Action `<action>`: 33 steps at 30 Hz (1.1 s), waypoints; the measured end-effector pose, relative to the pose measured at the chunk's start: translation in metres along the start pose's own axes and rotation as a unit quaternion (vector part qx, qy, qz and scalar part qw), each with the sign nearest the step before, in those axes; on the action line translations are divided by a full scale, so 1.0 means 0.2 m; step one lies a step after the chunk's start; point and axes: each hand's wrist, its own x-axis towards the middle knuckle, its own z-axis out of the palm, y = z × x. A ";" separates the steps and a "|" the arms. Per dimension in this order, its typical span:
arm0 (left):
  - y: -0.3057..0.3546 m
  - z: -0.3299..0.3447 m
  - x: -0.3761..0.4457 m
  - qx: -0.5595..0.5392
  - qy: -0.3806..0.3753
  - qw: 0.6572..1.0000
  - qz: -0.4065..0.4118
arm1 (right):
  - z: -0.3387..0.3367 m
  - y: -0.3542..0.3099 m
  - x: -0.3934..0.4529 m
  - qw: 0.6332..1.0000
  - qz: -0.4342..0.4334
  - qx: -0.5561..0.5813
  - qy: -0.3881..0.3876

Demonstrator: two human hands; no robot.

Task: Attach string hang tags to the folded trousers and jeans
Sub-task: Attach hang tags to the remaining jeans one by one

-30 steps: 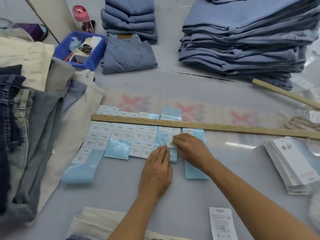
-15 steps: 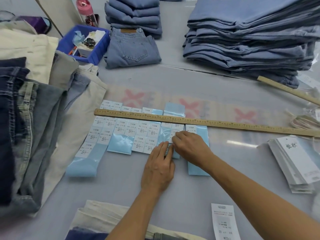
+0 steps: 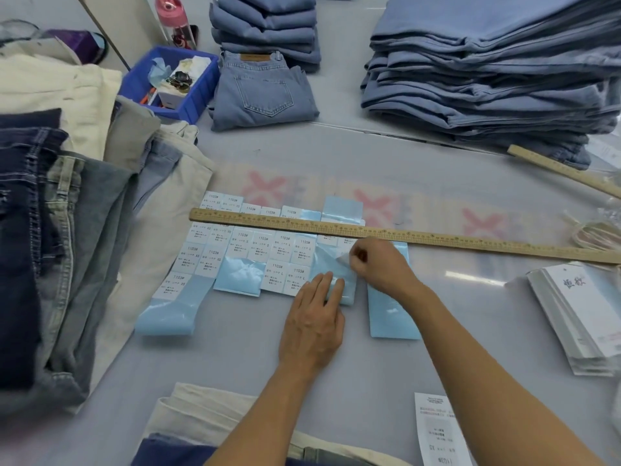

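1. Right hand (image 3: 379,264) had lifted since a second before, its fingers now pinching a white sticker (image 3: 346,258) peeled off the blue backing strip (image 3: 331,264).
2. Left hand (image 3: 314,317) pressed that strip flat, fingers straight.
3. Hang tags (image 3: 584,311) lay far right on the worktop (image 3: 453,183); folded jeans (image 3: 262,92) waited beyond, untagged.

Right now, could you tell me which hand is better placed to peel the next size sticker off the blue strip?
The right hand: its fingertips already pinch a sticker's edge on the blue backing strip. The left hand lies flat on that strip's lower end, steadying it.
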 end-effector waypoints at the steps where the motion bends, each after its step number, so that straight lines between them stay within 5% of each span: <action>1: 0.00 0.00 -0.01 -0.001 -0.003 1.000 -0.001 | -0.03 0.01 0.00 0.990 0.055 0.122 0.054; 2: 0.00 0.00 -0.01 -0.001 -0.005 1.000 -0.002 | -0.08 0.01 -0.01 0.944 0.128 0.278 0.126; 4: 0.00 -0.02 0.00 0.002 -0.016 1.000 -0.004 | -0.20 0.01 -0.09 0.741 0.245 0.576 0.245; 5: 0.00 -0.02 0.00 0.004 -0.022 1.000 -0.006 | -0.24 0.02 -0.15 0.654 0.270 0.652 0.274; 6: 0.00 -0.03 0.00 0.008 -0.027 1.000 -0.004 | -0.27 0.02 -0.22 0.618 0.282 0.676 0.287; 12: 0.03 -0.08 0.00 0.071 -0.059 0.996 0.012 | -0.37 0.02 -0.91 0.656 0.276 0.643 0.284; 18: 0.14 -0.13 -0.05 0.059 0.023 0.997 0.054 | -0.41 0.04 -1.57 0.670 0.292 0.586 0.348; 22: 0.53 -0.11 -0.04 -0.015 -0.021 0.992 0.124 | -0.33 0.05 -1.77 0.566 0.337 0.619 0.427; 26: 1.02 -0.09 -0.03 -0.108 -0.199 0.955 0.192 | -0.30 0.07 -1.93 0.441 0.364 0.656 0.493; 29: 1.34 0.01 -0.05 -0.092 -0.316 0.921 0.209 | -0.31 0.11 -2.05 0.380 0.381 0.654 0.532; 33: 1.77 0.15 -0.11 -0.027 -0.362 0.898 0.247 | -0.33 0.19 -2.18 0.273 0.388 0.623 0.622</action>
